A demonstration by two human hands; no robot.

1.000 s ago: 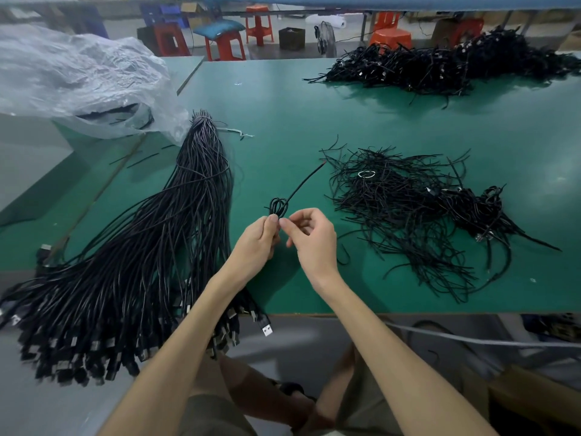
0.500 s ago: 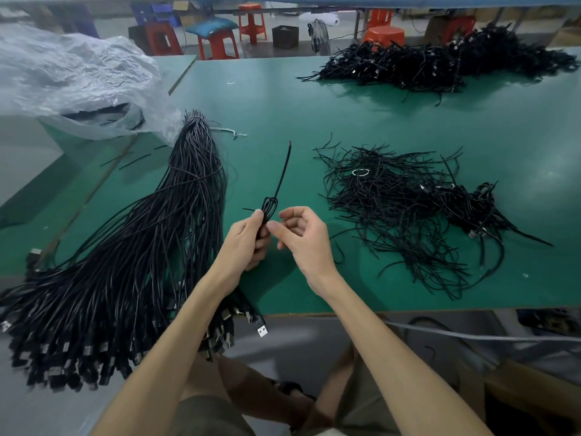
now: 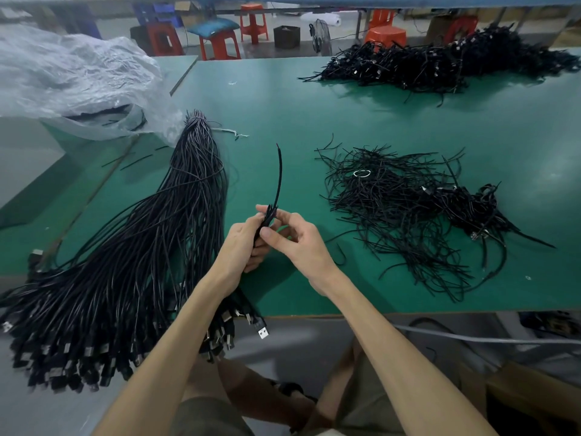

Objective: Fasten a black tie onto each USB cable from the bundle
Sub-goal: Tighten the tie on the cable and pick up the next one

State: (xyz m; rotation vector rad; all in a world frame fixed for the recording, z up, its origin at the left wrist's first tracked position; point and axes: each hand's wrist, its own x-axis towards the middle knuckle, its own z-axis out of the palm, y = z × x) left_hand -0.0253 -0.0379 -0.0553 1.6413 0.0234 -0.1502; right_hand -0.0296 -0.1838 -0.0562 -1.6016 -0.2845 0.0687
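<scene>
USB cable (image 3: 266,219) is folded into a short hank and held between both hands, above the near part of the green table (image 3: 314,121). The left hand (image 3: 240,247) curls its fingers round the lower part of the hank, which keeps the loops from springing apart. The right hand (image 3: 301,243) meets it from the opposite side, its thumb and forefinger pinching the hank just above the left grip. Whether a tie already lies under those fingers cannot be told. One free end of the cable rises from the top of the grip and curves away from the person.

The bundle (image 3: 135,253) of loose cables lies to the left of the grip, probably so the left hand can draw the next piece. The black ties (image 3: 396,212) lie in a pile to the right of the grip, on the right hand's side. A further heap of cables (image 3: 440,64), probably finished work, lies well beyond the grip. A plastic bag (image 3: 78,77) lies beyond the bundle.
</scene>
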